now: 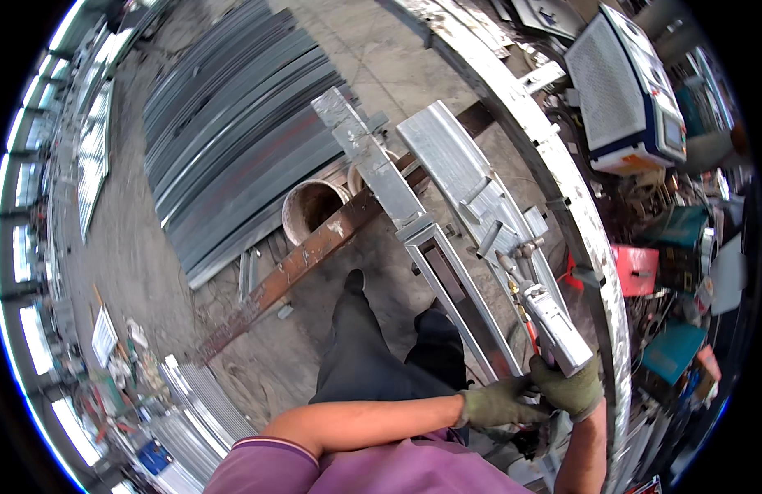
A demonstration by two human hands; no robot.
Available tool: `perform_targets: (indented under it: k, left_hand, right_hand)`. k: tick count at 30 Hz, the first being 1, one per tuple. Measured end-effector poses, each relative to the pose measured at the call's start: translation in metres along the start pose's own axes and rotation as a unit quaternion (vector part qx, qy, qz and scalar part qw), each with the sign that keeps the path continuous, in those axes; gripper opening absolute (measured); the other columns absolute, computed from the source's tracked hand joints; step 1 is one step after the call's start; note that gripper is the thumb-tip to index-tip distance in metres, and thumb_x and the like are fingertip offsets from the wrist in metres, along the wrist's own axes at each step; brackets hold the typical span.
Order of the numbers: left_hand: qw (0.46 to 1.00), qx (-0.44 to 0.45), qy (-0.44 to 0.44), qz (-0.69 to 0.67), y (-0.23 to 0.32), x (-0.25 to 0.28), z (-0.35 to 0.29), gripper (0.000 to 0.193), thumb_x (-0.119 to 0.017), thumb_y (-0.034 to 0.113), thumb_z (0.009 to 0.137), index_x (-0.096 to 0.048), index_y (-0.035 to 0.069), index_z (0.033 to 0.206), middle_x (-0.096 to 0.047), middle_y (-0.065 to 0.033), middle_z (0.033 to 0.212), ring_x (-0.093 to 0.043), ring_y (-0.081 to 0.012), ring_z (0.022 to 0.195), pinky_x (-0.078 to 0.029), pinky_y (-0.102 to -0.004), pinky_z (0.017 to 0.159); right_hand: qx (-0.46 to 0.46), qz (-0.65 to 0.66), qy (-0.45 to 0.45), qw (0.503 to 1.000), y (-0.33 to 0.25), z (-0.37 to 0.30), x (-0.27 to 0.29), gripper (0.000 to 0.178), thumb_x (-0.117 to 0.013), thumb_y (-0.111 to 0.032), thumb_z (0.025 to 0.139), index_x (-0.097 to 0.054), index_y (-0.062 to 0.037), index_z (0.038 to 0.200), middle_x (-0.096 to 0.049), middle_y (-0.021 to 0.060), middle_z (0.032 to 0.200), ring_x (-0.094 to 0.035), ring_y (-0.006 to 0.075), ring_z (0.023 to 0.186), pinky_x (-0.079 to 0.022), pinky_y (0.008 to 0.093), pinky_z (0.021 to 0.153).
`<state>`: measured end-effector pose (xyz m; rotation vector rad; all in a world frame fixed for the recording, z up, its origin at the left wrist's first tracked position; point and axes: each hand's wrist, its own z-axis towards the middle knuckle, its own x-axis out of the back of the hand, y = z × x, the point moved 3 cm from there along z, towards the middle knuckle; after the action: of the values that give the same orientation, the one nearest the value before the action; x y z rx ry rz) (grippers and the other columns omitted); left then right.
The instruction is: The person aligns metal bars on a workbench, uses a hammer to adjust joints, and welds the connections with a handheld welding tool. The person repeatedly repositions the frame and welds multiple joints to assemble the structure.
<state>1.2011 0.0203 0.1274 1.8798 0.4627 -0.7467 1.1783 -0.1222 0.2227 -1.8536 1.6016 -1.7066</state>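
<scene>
Both my hands wear olive-green work gloves and are close together at the lower right. My right hand [572, 389] is closed at the near end of a silver, boxy welding gun [555, 328], which has brass fittings and a thin red line along its left side. The gun's tip lies over a long silver metal profile [448, 152] with short metal pieces on it. My left arm crosses in front of my body, and the left hand [503, 403] meets the right one. Its fingers are curled; what they hold is hidden.
A rectangular metal frame [434, 247] lies left of the gun, across a rusty beam [315, 251]. Beyond the beam stand a bucket [295, 216] and stacked grey profiles [241, 123]. A long pale beam [574, 177] curves along the right, with a white machine [615, 90] behind it.
</scene>
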Motion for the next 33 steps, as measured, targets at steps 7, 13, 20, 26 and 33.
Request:
perform_targets:
  k: [7,13,20,26,33]
  left_hand:
    - [0.989,-0.033,-0.134,0.051,-0.001,0.003,-0.017,0.065,-0.086,0.029,0.093,-0.058,0.006,0.147,-0.067,-0.0149,0.142,-0.063,-0.0231,0.134,-0.053,-0.0404,0.112]
    - [0.996,0.015,-0.088,-0.024,0.058,0.06,-0.089,0.068,-0.084,0.017,0.092,-0.051,0.004,0.15,-0.068,-0.0121,0.138,-0.065,-0.0191,0.126,-0.056,-0.0377,0.106]
    - [0.959,0.167,0.047,0.223,0.083,0.15,-0.204,0.064,-0.083,0.028,0.094,-0.053,0.003,0.145,-0.077,-0.0155,0.117,-0.076,-0.026,0.105,-0.059,-0.0401,0.093]
    - [0.885,0.204,0.082,0.41,0.083,0.181,-0.272,0.073,-0.077,0.052,0.094,-0.053,0.002,0.141,-0.076,-0.0279,0.114,-0.075,-0.0466,0.107,-0.059,-0.0509,0.093]
    - [0.858,0.182,0.105,0.469,0.101,0.199,-0.271,0.07,-0.078,0.053,0.094,-0.057,0.001,0.134,-0.077,-0.0294,0.105,-0.075,-0.0497,0.1,-0.06,-0.0541,0.087]
  right_hand:
    - [0.036,-0.164,0.119,0.979,-0.047,-0.04,-0.02,0.021,-0.079,-0.012,0.08,-0.074,-0.0075,0.099,-0.07,0.0144,0.083,-0.069,0.0413,0.071,-0.053,0.0492,0.062]
    - [-0.149,0.143,0.354,0.912,-0.097,-0.044,-0.107,0.031,-0.08,-0.01,0.099,-0.071,-0.0029,0.127,-0.07,0.0037,0.099,-0.066,0.0133,0.084,-0.056,0.0322,0.069]
    - [-0.171,0.252,0.369,0.878,-0.145,-0.015,-0.205,0.044,-0.087,-0.019,0.096,-0.069,0.0023,0.13,-0.076,0.0114,0.106,-0.073,0.019,0.089,-0.06,0.0352,0.081]
    - [-0.211,0.372,0.301,0.853,-0.169,-0.016,-0.269,0.034,-0.08,-0.016,0.103,-0.068,0.0024,0.13,-0.076,0.0098,0.108,-0.073,0.0161,0.095,-0.06,0.0336,0.082]
    - [-0.236,0.429,0.331,0.807,-0.158,0.004,-0.293,0.03,-0.076,-0.021,0.107,-0.069,-0.0011,0.129,-0.073,0.0054,0.108,-0.068,0.0116,0.093,-0.059,0.0309,0.08]
